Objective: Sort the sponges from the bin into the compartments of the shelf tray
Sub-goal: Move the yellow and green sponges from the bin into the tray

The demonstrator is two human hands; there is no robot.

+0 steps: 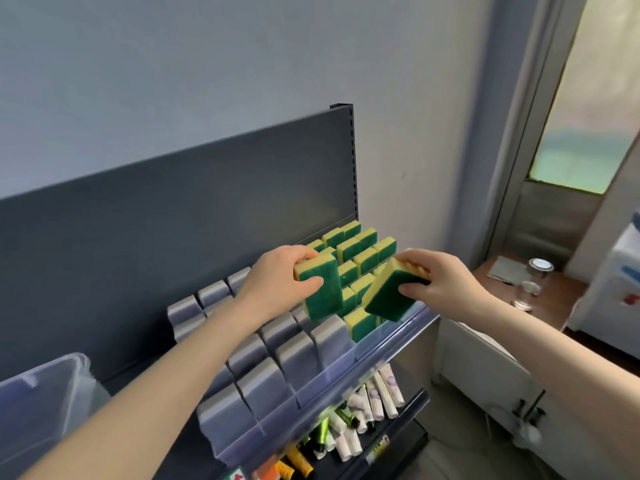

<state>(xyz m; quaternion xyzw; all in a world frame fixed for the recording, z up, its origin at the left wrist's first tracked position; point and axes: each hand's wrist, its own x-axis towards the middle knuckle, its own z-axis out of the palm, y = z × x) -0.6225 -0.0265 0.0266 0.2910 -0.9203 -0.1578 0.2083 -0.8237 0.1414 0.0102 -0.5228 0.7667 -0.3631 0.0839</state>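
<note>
My left hand (277, 277) grips a green-and-yellow sponge (322, 292) held on end over the middle of the shelf tray (322, 372). My right hand (440, 278) grips a second sponge (389, 296), tilted, above the tray's right part near its front rail. Several sponges (360, 251) stand upright in the compartments at the tray's right end. The clear dividers to the left hold nothing visible. A corner of the clear plastic bin (45, 400) shows at the lower left; its inside is out of view.
A dark back panel (173, 202) rises behind the tray. The shelf below holds several tubes (360, 410). At the right stand a wooden side table (540, 289) with a glass jar (538, 268) and a water dispenser (620, 285).
</note>
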